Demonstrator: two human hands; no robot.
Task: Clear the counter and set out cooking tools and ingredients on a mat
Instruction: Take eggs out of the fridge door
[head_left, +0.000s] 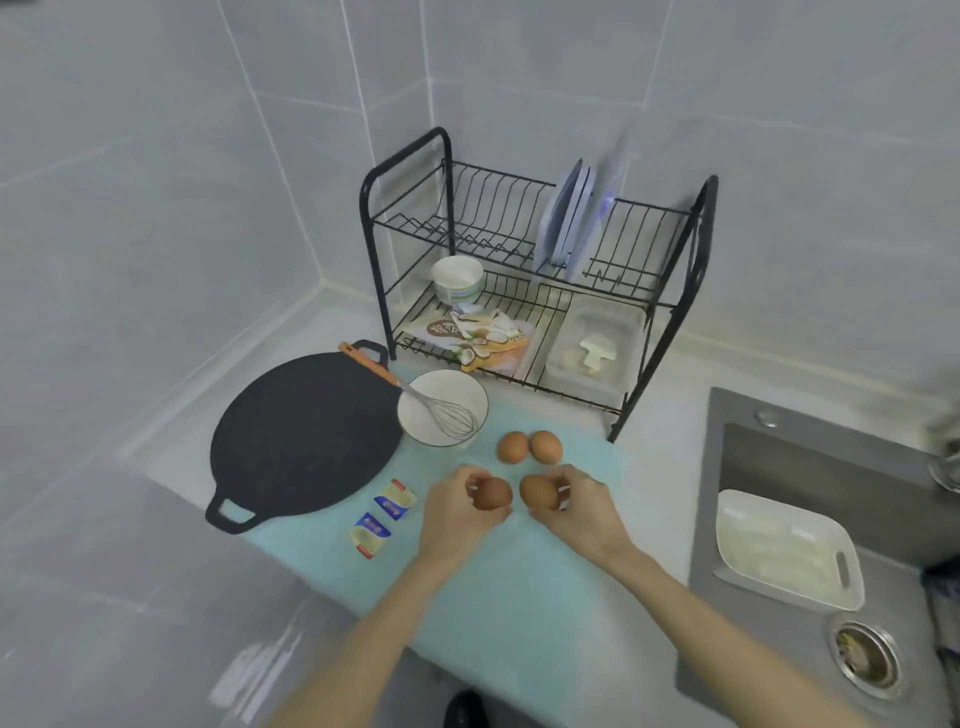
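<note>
So your left hand (457, 512) is curled round a brown egg (493, 493) and your right hand (576, 506) grips a second egg (537, 491), side by side at the middle of the mat (519, 582). A pair of eggs (513, 447) sits toward its far edge, near the bowl (421, 415).

Black dish rack (375, 275) holds upright plates (569, 218); white tray (779, 545) in sink (810, 467).

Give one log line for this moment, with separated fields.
left hand: holds left egg | right hand: holds right egg | mat: two loose eggs, bowl with whisk
</note>
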